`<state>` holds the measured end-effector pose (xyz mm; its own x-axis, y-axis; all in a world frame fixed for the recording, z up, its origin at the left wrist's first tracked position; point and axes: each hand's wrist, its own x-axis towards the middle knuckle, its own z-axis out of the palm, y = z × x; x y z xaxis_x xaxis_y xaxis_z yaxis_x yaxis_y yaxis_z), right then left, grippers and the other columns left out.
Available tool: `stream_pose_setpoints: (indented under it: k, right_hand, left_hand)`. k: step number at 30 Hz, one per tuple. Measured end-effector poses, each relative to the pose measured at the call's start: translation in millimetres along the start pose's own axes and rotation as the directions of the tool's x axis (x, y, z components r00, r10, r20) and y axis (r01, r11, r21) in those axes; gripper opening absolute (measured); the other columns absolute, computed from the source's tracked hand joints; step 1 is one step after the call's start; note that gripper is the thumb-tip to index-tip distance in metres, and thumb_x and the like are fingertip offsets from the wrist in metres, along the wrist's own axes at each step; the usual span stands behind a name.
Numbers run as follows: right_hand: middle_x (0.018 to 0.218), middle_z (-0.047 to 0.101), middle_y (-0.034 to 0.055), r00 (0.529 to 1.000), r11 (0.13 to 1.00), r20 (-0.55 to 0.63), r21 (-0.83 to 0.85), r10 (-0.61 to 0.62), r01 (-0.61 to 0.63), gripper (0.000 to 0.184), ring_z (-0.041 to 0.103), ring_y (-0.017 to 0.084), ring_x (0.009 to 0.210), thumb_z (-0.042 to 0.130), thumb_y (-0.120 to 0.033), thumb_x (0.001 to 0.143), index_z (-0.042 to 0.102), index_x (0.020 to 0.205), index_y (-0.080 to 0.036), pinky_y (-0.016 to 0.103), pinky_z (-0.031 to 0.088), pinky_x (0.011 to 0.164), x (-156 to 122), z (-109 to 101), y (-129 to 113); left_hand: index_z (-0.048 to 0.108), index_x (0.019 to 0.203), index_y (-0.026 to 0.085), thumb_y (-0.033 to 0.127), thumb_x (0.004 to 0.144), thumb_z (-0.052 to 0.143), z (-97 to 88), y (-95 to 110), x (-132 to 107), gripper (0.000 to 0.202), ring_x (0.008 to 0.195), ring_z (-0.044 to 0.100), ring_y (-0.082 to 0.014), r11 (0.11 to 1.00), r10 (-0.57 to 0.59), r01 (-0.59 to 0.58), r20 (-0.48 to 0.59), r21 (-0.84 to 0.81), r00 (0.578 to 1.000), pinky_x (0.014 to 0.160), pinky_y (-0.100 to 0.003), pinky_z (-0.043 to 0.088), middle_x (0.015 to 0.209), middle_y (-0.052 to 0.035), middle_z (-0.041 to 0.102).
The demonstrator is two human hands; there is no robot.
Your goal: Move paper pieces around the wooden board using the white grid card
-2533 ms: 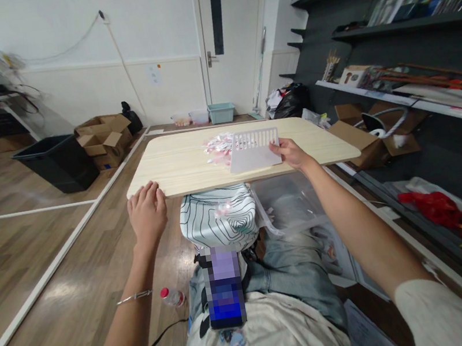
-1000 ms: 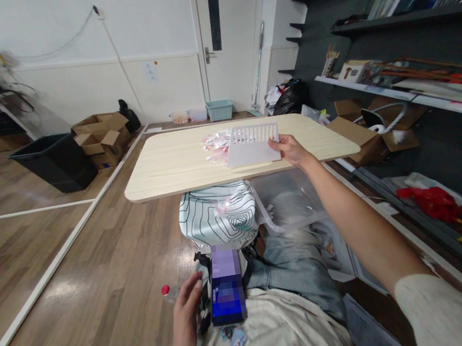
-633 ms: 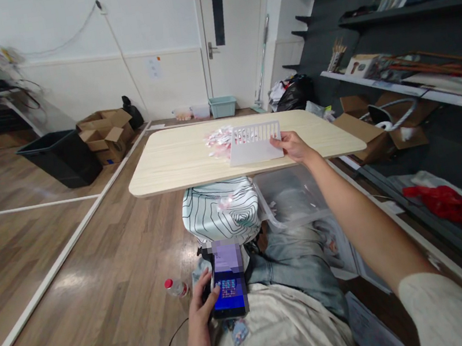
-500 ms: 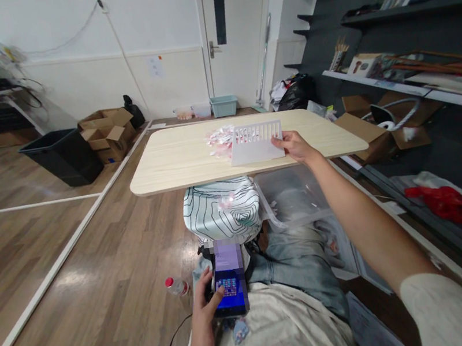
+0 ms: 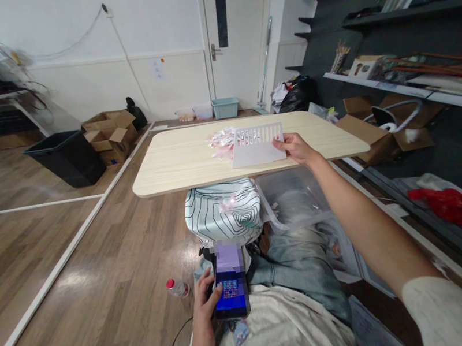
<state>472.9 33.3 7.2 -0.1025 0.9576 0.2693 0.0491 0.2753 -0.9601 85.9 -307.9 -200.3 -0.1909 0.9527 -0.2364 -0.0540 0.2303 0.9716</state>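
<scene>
My right hand [image 5: 292,146] is closed on the right edge of a white slotted plastic panel [image 5: 254,153], which stands upright near the front edge of the light wooden table [image 5: 168,165]. Partly hidden behind the panel is a pile of small pink and white plastic packets [image 5: 222,142]. Down at my lap, my left hand [image 5: 205,303] is wrapped round the left side of a smartphone [image 5: 230,310], its thumb over the lit screen. A blue screen area with a grid of small coloured icons shows there.
Beneath the table are a patterned bag [image 5: 221,221] with a pink packet on it and a clear plastic bin [image 5: 292,201]. A bottle with a red cap [image 5: 178,288] stands on the floor to my left. Shelves [image 5: 416,12] line the right side. A black bin [image 5: 69,160] stands farther left.
My left thumb has shifted slightly up and left over the phone screen. My right hand and the panel hold the same place; the whole view has tilted a little.
</scene>
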Motion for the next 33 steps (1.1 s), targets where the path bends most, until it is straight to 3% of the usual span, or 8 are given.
stream_pose_setpoints:
  k: [8,15,19,26,33]
  right_hand:
    - [0.083,0.082,0.0016,1.0,1.0,-0.026,0.024,-0.008,0.008,0.064,0.074,0.023,0.08,0.112,-0.067,0.047,0.082,0.083,-0.023,0.036,0.062,0.078,1.2,-2.0,3.2]
    - [0.081,0.082,-0.0002,0.999,0.999,-0.045,0.029,-0.025,0.026,0.07,0.071,0.021,0.075,0.11,-0.073,0.04,0.082,0.081,-0.025,0.036,0.061,0.077,0.0,1.3,-0.7]
    - [0.083,0.082,0.0003,0.999,1.0,-0.045,0.026,-0.014,0.015,0.074,0.071,0.022,0.076,0.11,-0.076,0.036,0.081,0.081,-0.025,0.037,0.061,0.079,-1.4,3.3,-3.7]
    - [0.083,0.082,0.0013,0.999,0.999,-0.034,0.029,-0.018,0.019,0.07,0.072,0.022,0.078,0.11,-0.073,0.042,0.08,0.082,-0.024,0.036,0.061,0.08,-0.8,1.5,-1.2]
    - [0.088,0.086,0.0038,0.999,1.0,-0.046,0.028,-0.01,0.011,0.071,0.078,0.027,0.086,0.111,-0.073,0.042,0.083,0.086,-0.024,0.039,0.065,0.083,-0.3,1.2,0.2]
  left_hand:
    - [0.088,0.104,0.025,0.066,0.07,0.094,-2.6,-14.2,8.7,0.053,0.159,0.052,-0.0488,1.0,0.008,-0.007,-0.01,0.005,1.0,0.138,-0.066,0.032,0.155,-0.0173,0.068]
    - [0.086,0.101,0.025,0.059,0.064,0.096,-3.8,-21.7,15.0,0.051,0.155,0.055,-0.0499,0.999,-0.012,0.013,-0.014,0.029,1.0,0.135,-0.066,0.038,0.154,-0.017,0.069]
    - [0.087,0.101,0.025,0.058,0.064,0.096,-3.1,-18.9,12.4,0.051,0.154,0.056,-0.0498,1.0,-0.021,0.021,-0.016,-0.002,1.0,0.133,-0.065,0.04,0.154,-0.0171,0.069]
    - [0.088,0.101,0.025,0.056,0.062,0.097,0.4,-7.7,6.7,0.05,0.153,0.058,-0.0488,1.0,-0.015,0.015,-0.023,0.006,1.0,0.133,-0.063,0.041,0.153,-0.0169,0.07]
    - [0.086,0.098,0.025,0.067,0.06,0.095,14.1,0.1,-0.6,0.058,0.151,0.06,-0.0493,1.0,0.015,-0.016,-0.119,-0.007,0.993,0.134,-0.064,0.039,0.149,-0.0183,0.07]
